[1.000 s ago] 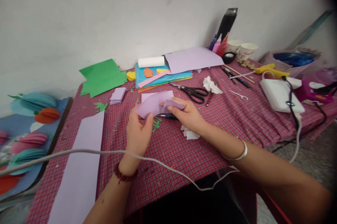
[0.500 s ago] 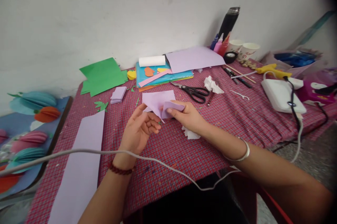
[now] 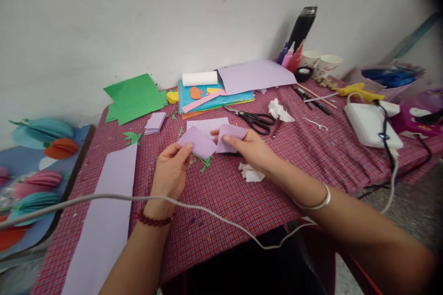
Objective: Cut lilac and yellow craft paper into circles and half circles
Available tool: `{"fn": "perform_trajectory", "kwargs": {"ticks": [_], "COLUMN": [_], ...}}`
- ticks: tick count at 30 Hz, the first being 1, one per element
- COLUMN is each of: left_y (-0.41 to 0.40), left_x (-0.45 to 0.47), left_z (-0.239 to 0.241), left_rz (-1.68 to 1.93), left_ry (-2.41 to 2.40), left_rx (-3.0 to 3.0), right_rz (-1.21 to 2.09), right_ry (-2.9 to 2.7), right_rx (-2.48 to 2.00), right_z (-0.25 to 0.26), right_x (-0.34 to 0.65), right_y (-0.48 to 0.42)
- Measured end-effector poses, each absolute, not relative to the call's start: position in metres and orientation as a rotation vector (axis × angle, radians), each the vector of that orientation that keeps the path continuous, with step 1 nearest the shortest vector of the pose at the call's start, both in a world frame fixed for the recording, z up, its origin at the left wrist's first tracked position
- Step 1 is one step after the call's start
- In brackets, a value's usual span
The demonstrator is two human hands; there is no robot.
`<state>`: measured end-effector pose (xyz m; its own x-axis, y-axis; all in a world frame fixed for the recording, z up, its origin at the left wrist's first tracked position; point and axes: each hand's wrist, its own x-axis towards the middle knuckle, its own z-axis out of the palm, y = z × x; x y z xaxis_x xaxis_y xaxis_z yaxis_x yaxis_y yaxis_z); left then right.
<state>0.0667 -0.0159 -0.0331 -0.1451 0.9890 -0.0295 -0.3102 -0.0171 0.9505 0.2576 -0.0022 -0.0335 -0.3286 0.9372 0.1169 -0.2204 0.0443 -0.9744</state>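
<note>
My left hand (image 3: 172, 165) pinches a small lilac paper piece (image 3: 198, 141) between thumb and fingers, above the table. A second lilac paper piece (image 3: 228, 137) is gripped by my right hand (image 3: 251, 147), its thumb lying on top. The two pieces are side by side, their near edges almost meeting; whether they touch I cannot tell. Beneath them lies another lilac sheet (image 3: 207, 124), partly covered. Green paper scraps (image 3: 205, 164) show just below the left piece. White paper scraps (image 3: 251, 172) lie under my right wrist. Black-handled scissors (image 3: 256, 121) rest behind my right hand.
A white cable (image 3: 207, 214) crosses in front of my forearms. A long lilac strip (image 3: 104, 221), a small lilac stack (image 3: 155, 123) and green sheets (image 3: 133, 99) lie left. Markers (image 3: 316, 105), a yellow glue gun (image 3: 360, 93) and a white box (image 3: 372, 124) are right.
My left hand has gone from loosely open to pinching a lilac piece, which now sits apart to the left of the one in my right hand. Green scraps beneath have come into view.
</note>
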Motion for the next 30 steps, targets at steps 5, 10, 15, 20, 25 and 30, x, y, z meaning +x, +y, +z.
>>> {"fn": "perform_trajectory", "kwargs": {"ticks": [5, 10, 15, 20, 25, 30], "left_y": [-0.018, -0.029, -0.031, -0.021, -0.015, -0.015], "left_x": [0.068, 0.083, 0.091, 0.073, 0.056, 0.052], "left_z": [-0.036, -0.039, -0.042, -0.041, -0.042, -0.04], "left_rz": [1.474, 1.397, 1.304, 1.39, 1.278, 1.336], "left_ry": [1.206, 1.13, 1.128, 1.239, 1.309, 1.502], "left_rx": [0.983, 1.066, 0.992, 0.994, 1.248, 1.483], "right_rz": [1.568, 1.384, 1.4, 1.49, 1.324, 1.098], "right_ry": [-1.361, -1.708, -1.624, -1.64, -1.746, -1.872], "right_rx": [-0.719, -0.78, -0.88, -0.964, -1.086, -1.028], "right_z": [-0.03, -0.031, -0.038, -0.029, -0.018, -0.017], "right_x": [0.261, 0.251, 0.248, 0.26, 0.272, 0.275], "right_y": [-0.002, -0.01, -0.008, -0.004, 0.0, 0.003]}}
